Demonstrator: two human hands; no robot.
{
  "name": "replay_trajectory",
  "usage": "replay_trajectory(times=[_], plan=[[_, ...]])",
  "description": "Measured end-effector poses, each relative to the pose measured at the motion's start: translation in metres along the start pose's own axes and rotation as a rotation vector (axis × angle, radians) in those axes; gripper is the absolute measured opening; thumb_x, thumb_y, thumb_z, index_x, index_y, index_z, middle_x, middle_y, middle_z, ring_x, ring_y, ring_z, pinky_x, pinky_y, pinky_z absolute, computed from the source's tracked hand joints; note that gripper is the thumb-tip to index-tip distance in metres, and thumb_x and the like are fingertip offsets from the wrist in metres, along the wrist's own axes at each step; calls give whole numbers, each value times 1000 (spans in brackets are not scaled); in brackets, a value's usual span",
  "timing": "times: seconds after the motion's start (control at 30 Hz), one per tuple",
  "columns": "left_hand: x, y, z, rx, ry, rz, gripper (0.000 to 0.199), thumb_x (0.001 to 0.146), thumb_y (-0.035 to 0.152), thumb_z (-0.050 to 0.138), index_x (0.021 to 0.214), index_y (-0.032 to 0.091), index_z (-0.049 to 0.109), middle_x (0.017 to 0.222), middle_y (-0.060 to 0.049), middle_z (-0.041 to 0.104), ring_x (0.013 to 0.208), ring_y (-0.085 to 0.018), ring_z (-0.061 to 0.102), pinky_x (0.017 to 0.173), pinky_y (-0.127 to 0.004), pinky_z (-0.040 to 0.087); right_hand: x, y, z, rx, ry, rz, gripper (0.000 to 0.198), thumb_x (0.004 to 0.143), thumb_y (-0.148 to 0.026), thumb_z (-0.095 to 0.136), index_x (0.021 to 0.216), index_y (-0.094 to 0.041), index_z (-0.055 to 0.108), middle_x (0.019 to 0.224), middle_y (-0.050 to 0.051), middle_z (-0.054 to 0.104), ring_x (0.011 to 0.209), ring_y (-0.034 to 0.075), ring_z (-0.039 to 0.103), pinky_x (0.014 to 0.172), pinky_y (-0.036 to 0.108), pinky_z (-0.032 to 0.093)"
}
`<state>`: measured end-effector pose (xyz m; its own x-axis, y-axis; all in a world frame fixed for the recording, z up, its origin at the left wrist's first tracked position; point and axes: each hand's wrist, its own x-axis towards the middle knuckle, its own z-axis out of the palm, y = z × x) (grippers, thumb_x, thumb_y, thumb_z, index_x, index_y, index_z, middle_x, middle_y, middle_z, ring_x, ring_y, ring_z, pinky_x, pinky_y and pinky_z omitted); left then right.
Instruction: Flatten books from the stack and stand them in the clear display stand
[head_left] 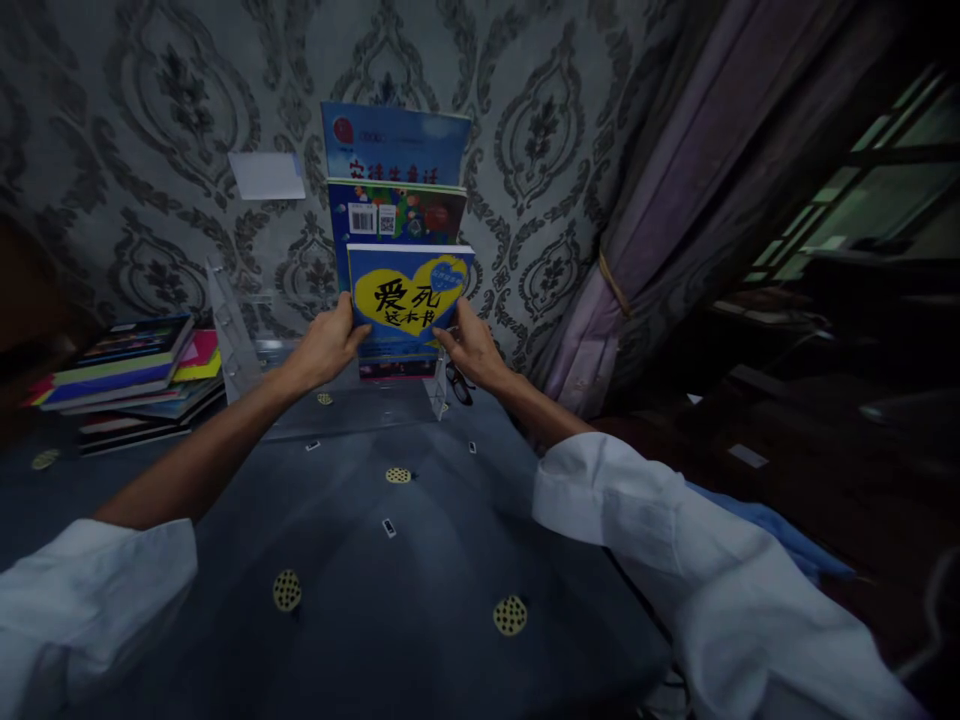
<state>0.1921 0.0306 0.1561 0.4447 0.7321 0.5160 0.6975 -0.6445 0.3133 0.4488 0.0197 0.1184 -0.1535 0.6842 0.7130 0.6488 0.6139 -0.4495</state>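
Between my two hands is a blue book [409,343] with a yellow heart and black characters on its cover. My left hand [330,340] grips its left edge, thumb on the front. On the opposite edge, my right hand [471,345] holds it the same way. Behind it, a book with barcodes [420,212] and a taller light-blue book [397,140] stand upright in steps. They are at the right end of a clear acrylic rack [232,335], whose lower front shows under the held book. Whether the held book touches the rack is hidden.
Left of the rack lies a stack of books [127,365]. Eyeglasses [460,384] lie by the rack's right end. The dark patterned tablecloth [337,640] reaches the table's right edge. A white card [267,176] is on the wall, and a tied curtain [600,310] hangs at right.
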Motion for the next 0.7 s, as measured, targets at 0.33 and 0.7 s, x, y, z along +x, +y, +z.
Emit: replay_trajectory(times=[0.33, 0.7], plan=[[-3, 17, -1, 313, -174, -211, 38, 102, 36, 43, 128, 8, 43, 117, -23, 68, 112, -38, 66, 91, -47, 52, -3, 6, 6, -136, 22, 26, 20, 85, -28, 56, 104, -21, 52, 101, 10, 63, 93, 27, 60, 81, 44, 53], [-5, 19, 6, 350, -195, -274, 35, 103, 36, 36, 124, 9, 46, 114, -26, 71, 108, -38, 69, 86, -43, 52, -13, 5, 21, -253, 130, 121, 33, 85, -25, 48, 116, -18, 56, 104, 12, 64, 92, 27, 61, 89, 43, 50]])
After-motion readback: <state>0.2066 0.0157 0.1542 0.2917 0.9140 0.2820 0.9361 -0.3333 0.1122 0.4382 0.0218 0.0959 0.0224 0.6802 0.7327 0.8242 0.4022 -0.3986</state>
